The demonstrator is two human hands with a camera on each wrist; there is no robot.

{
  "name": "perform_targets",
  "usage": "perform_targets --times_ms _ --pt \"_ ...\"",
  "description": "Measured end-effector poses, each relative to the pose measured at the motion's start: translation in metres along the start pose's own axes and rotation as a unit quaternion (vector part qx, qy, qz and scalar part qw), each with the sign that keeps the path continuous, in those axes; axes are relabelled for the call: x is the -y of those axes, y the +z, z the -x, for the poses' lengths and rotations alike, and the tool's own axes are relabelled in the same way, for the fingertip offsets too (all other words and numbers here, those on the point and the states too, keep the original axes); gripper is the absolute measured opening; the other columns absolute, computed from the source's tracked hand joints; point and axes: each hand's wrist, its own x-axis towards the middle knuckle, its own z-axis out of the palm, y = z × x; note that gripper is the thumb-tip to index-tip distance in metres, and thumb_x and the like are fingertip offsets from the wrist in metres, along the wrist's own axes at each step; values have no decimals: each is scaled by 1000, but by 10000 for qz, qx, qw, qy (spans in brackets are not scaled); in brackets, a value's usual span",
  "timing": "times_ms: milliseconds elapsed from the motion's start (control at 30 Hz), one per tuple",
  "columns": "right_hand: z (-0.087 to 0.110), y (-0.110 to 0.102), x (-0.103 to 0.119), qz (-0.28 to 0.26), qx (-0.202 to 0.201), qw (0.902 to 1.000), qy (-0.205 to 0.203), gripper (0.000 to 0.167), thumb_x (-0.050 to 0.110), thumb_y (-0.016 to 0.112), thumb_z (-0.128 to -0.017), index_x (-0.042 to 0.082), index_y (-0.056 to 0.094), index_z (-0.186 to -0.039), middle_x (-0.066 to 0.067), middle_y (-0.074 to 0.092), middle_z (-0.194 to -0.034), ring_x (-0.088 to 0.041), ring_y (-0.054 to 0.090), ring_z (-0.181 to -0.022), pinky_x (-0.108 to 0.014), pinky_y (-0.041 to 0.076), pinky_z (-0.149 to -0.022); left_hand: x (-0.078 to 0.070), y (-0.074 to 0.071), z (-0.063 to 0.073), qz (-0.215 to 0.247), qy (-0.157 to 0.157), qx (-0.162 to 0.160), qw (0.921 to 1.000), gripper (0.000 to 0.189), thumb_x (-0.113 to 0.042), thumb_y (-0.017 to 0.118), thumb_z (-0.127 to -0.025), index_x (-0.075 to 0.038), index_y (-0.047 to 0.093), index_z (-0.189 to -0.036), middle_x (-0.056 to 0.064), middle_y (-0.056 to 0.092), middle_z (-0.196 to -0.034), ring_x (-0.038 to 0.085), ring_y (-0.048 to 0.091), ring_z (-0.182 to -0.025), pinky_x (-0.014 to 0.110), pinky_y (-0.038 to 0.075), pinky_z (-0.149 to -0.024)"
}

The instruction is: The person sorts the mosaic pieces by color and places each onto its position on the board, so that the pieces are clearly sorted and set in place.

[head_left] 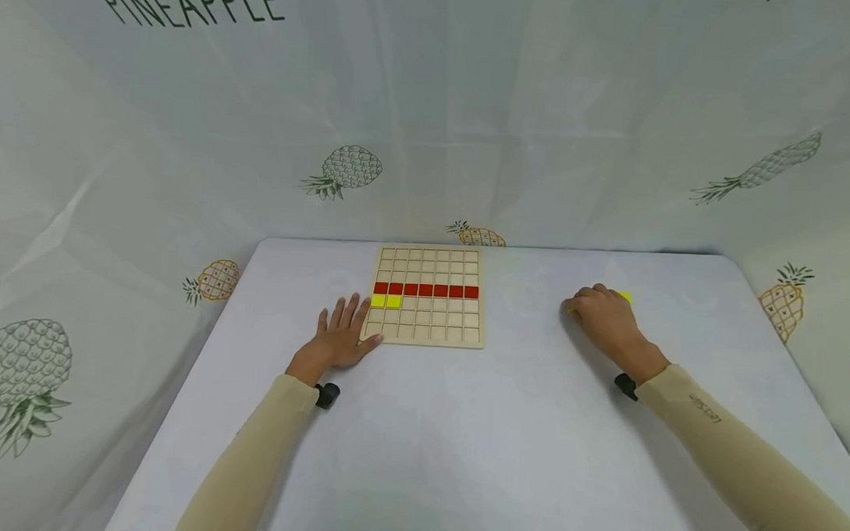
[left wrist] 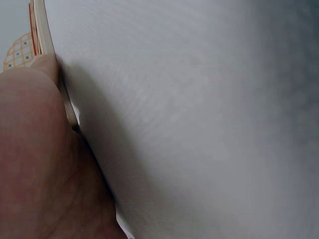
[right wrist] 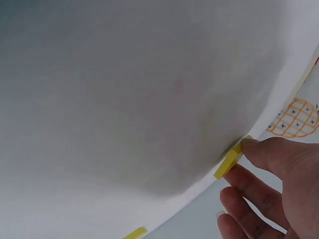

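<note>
A pale wooden grid board [head_left: 422, 345] lies at the far side of the table. Red square tiles [head_left: 426, 290] fill one row across it. Two yellow tiles [head_left: 393, 301] sit at the left of the row just nearer. My left hand [head_left: 341, 342] lies with fingers spread at the board's left edge, its thumb against the near left corner. Right of the board, my right hand [head_left: 602, 318] pinches a yellow tile [right wrist: 229, 163] between thumb and fingers, close to the tabletop. Another yellow tile [head_left: 625, 296] shows just beyond this hand, partly hidden by it.
The white table [head_left: 447, 438] ends at a back edge just behind the board. A hanging cloth [head_left: 570, 145] printed with pineapples surrounds it at the back and sides. Small dark devices [head_left: 327, 395] sit at both wrists.
</note>
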Motion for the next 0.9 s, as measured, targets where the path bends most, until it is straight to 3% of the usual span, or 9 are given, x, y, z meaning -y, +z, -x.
perform_targets --times_ms 233,900 --pt "-9 -1 18 -58 -154 9997 -161 20 -11 79 -84 0 83 -101 -18 79 -99 -38 70 -87 -50 61 -75 0 1 1 50 4 -8 10000 90 -57 42 -109 -9 -5 -170 20 -15 -176 44 -14 -162 67 -10 -125" --pt "-64 3 104 -17 170 9985 -525 21 4 84 -90 6 84 -110 -11 79 -108 -30 71 -97 -41 61 -84 0 1 2 52 41 -81 9999 90 -56 42 -109 -9 -4 -170 19 -14 -176 44 -13 -162 67 -10 -125"
